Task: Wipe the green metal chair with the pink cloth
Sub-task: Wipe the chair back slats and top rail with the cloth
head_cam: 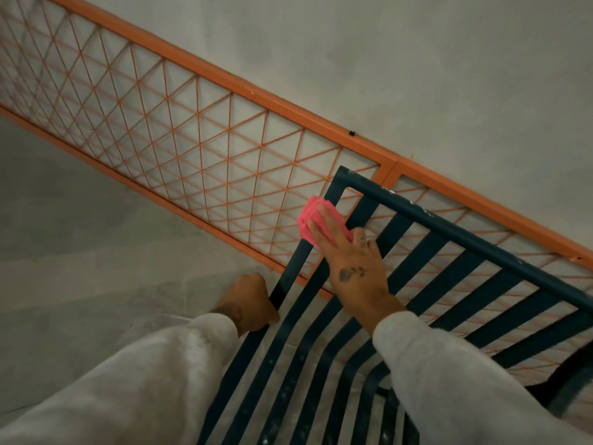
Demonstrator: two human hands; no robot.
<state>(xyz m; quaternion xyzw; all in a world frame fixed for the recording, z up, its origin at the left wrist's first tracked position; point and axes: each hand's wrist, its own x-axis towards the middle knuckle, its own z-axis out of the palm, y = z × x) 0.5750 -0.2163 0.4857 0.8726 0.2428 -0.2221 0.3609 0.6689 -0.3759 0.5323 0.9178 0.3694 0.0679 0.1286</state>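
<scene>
The dark green metal chair (455, 242) fills the lower right, its slatted back tilted toward the wall. A folded pink cloth (309, 216) lies against the left upright of the chair back, near the top corner. My right hand (349, 261) presses it there with straight fingers laid flat over it. Lower down, my left hand (248, 300) grips the same outer bar, fingers curled round it. Both arms wear pale grey sleeves.
An orange metal frame with diamond wire mesh (192, 123) runs diagonally along the grey wall behind the chair. Pale floor (80, 252) lies to the left. White specks dot the chair's lower slats.
</scene>
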